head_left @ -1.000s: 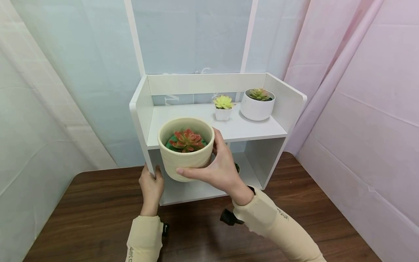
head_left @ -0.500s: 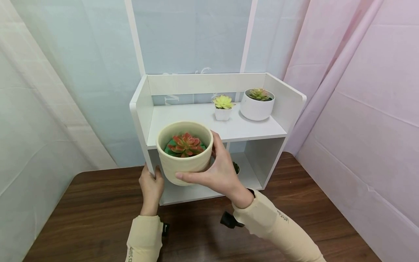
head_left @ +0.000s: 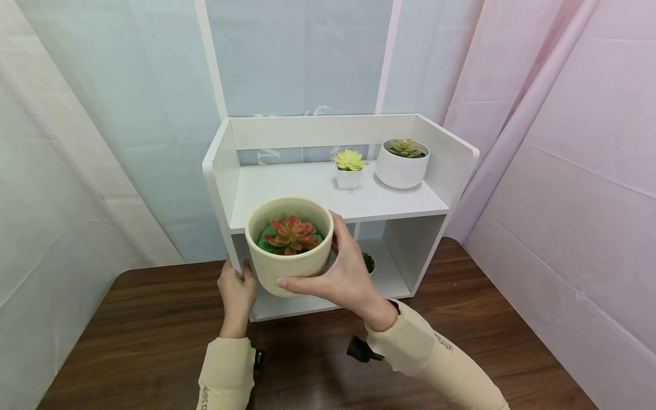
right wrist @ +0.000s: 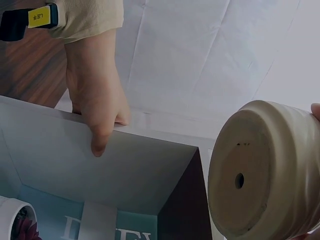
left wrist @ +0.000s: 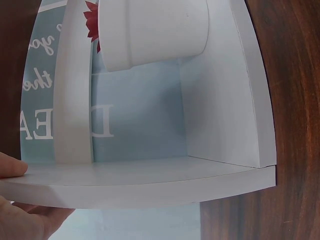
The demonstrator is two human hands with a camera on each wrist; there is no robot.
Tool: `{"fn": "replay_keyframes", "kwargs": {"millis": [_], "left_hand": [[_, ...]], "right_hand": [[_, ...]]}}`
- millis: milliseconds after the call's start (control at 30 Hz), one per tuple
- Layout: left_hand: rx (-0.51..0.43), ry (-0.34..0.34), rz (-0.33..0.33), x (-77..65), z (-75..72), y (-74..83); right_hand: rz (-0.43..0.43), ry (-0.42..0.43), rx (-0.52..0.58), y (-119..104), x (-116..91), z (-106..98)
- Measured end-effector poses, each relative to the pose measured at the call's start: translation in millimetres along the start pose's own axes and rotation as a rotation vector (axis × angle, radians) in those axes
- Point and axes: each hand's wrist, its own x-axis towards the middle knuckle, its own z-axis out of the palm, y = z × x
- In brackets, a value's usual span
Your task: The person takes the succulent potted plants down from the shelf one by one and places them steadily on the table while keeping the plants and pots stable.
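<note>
My right hand [head_left: 345,276] holds a cream round flowerpot [head_left: 289,273] with a red-tipped succulent [head_left: 292,233] in it, thumb across the near side. The pot hangs in front of the shelf's left half; its underside with a drain hole shows in the right wrist view. My left hand [head_left: 237,290] grips the left side panel of the white two-tier shelf [head_left: 292,176], its thumb on the inner face in the right wrist view. A white pot [left wrist: 155,30] with a red plant shows inside the shelf in the left wrist view; the cream pot hides it from the head view.
A small white pot [head_left: 348,179] with a yellow-green succulent and a larger white bowl-shaped pot [head_left: 402,171] stand on the upper shelf's right part. A dark green plant [head_left: 368,262] sits on the lower level, partly hidden. Fabric walls surround the wooden table [head_left: 143,341].
My right hand has lowered the cream flowerpot slightly, so more of the upper shelf's front shows above its rim. The left hand stays on the side panel.
</note>
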Motion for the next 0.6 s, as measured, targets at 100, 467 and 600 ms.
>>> {"fn": "replay_keyframes", "kwargs": {"millis": [100,467,600], "left_hand": [[0.001,-0.004,-0.002,0.0,0.1,-0.2],[0.000,0.006,0.005,-0.9,1.0,-0.2],[-0.003,0.012,0.008,-0.6,1.3,-0.2]], "right_hand": [[0.006,-0.002,-0.004,1.1,-1.8,0.3],[0.004,-0.005,0.007,3.8,-5.6,-0.6],[-0.005,-0.012,0.008,4.8,-6.5,-1.1]]}}
